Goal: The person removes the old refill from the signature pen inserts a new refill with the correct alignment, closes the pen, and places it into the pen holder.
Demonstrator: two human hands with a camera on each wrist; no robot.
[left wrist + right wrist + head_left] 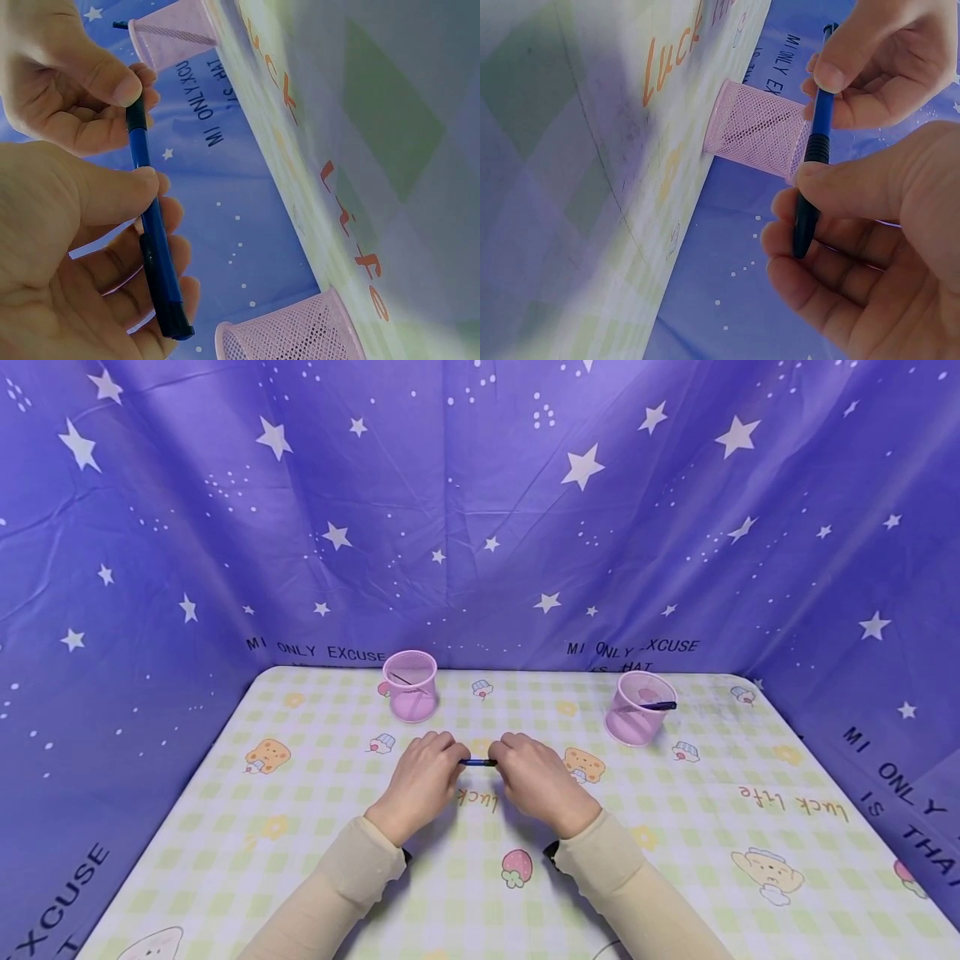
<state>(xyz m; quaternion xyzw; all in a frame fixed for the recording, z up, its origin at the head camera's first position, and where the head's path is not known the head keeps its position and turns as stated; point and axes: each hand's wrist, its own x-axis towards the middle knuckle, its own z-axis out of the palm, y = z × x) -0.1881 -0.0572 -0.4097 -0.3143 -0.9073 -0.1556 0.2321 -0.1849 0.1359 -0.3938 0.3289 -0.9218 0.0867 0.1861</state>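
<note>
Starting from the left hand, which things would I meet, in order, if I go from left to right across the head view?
left hand → blue pen → right hand → right pink mesh cup

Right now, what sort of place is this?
Probably a curtained-off tabletop workspace: a blue-purple, star-printed cloth curtain hangs on three sides of a green-and-white checked tabletop bearing two round pink mesh cups.

Long, plain cream sleeves (648,893) are showing lightly creased cuffs (363,858). Small black pieces (552,857) are peeking out beneath these, and both hands (420,783) are showing bare.
</note>
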